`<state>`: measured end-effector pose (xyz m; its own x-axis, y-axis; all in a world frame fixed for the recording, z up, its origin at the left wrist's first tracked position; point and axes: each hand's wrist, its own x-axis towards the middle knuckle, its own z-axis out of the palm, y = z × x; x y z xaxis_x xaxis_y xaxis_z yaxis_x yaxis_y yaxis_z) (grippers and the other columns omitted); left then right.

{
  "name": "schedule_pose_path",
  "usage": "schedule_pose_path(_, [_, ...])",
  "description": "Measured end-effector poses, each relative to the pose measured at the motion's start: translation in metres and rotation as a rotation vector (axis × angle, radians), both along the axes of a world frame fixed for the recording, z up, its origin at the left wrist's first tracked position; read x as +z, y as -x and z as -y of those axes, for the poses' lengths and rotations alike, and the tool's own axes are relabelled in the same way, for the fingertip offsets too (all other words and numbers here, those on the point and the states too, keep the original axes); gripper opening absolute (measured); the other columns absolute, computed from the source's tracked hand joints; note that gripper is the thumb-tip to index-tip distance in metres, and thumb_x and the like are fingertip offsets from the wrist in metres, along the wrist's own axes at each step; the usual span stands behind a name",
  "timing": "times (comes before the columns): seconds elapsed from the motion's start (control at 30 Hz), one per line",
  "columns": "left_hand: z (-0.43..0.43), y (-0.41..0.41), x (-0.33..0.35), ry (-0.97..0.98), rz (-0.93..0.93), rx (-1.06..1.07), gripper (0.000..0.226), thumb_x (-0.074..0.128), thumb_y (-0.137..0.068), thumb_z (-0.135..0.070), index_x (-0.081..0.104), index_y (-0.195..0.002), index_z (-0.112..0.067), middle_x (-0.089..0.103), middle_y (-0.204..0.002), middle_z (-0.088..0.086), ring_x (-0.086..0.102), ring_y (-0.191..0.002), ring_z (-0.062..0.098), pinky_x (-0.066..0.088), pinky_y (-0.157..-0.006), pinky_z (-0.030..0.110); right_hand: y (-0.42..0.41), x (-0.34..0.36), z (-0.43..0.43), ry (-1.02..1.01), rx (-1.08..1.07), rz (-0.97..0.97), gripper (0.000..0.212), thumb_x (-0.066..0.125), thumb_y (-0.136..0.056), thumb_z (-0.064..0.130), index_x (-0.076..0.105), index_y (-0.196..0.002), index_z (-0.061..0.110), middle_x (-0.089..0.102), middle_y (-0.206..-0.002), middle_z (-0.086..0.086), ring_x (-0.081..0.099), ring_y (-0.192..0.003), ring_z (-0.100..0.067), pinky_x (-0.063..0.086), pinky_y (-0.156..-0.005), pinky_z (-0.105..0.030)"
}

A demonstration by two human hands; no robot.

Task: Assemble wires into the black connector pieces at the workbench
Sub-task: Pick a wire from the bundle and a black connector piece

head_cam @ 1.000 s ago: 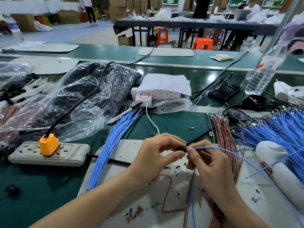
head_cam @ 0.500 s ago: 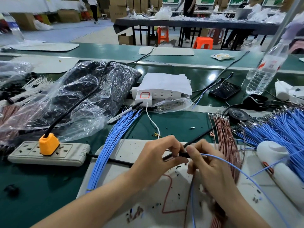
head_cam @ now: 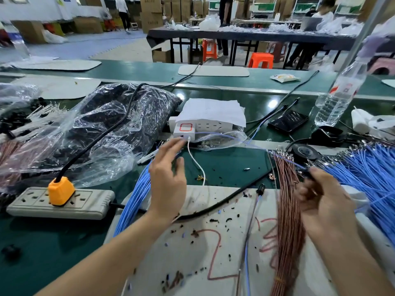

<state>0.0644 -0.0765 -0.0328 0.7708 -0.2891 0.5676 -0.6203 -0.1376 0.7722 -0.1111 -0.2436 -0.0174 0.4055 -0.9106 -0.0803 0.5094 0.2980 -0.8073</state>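
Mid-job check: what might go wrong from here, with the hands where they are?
The open left hand reaches beside the white cable; it may snag it and tug the charger.
The right hand pinches a blue wire across the pink wires, where their terminals might catch it.
A connector lies loose on the mat; a sweeping hand could knock it off.

Power strip [head_cam: 89, 202] left of mat [head_cam: 213, 206]; bag [head_cam: 111, 124] behind strip; wire bundle [head_cam: 367, 167] right; bottle [head_cam: 339, 97], phone [head_cam: 288, 121] behind.
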Motion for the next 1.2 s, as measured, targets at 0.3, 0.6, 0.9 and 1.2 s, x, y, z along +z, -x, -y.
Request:
schedule_pose_path(0.3, [0.000, 0.014, 0.000, -0.062, 0.379, -0.157, 0.037, 0.063, -0.085, -0.022, 0.047, -0.118, -0.015, 0.028, -0.148, -0.004, 0.042, -0.126, 0.010, 0.032, -0.106, 0.023, -0.004, -0.009, -0.038, 1.014, -0.248, -0.395, 0.014, 0.068, -0.083, 0.028, 0.059, -0.086, 0.038, 0.064, -0.074, 0.015, 0.059, -0.063, -0.001, 0.048, -0.063, -0.010])
schedule_pose_path(0.6, [-0.003, 0.027, -0.001, -0.219, 0.232, -0.676, 0.016, 0.072, -0.079, -0.005, 0.069, -0.095, -0.004, 0.070, -0.080, 0.001, 0.062, -0.070, 0.003, 0.048, -0.069, 0.011, -0.018, -0.024, -0.065, 1.436, -0.103, -0.428, 0.018, 0.063, -0.084, 0.023, 0.068, -0.090, 0.006, 0.053, -0.077, 0.012, 0.045, -0.069, 0.007, 0.037, -0.071, 0.000])
schedule_pose_path(0.9, [-0.002, 0.028, -0.005, -0.141, 0.124, -0.695, 0.011, 0.069, -0.081, -0.001, 0.069, -0.092, 0.001, 0.065, -0.085, 0.008, 0.064, -0.074, 0.016, 0.054, -0.068, 0.025, -0.019, -0.026, -0.067, 1.296, -0.008, -0.392, 0.025, 0.073, -0.080, 0.031, 0.068, -0.089, 0.009, 0.061, -0.074, 0.009, 0.054, -0.064, 0.001, 0.042, -0.065, -0.006])
schedule_pose_path(1.2, [0.000, 0.029, -0.008, -0.101, 0.048, -0.752, 0.005, 0.068, -0.082, 0.001, 0.067, -0.087, 0.001, 0.062, -0.082, 0.012, 0.063, -0.071, 0.008, 0.049, -0.067, 0.016, -0.016, -0.027, -0.070, 1.325, -0.075, -0.351, 0.020, 0.068, -0.082, 0.022, 0.068, -0.085, 0.002, 0.062, -0.075, 0.005, 0.056, -0.065, -0.001, 0.046, -0.065, -0.010])
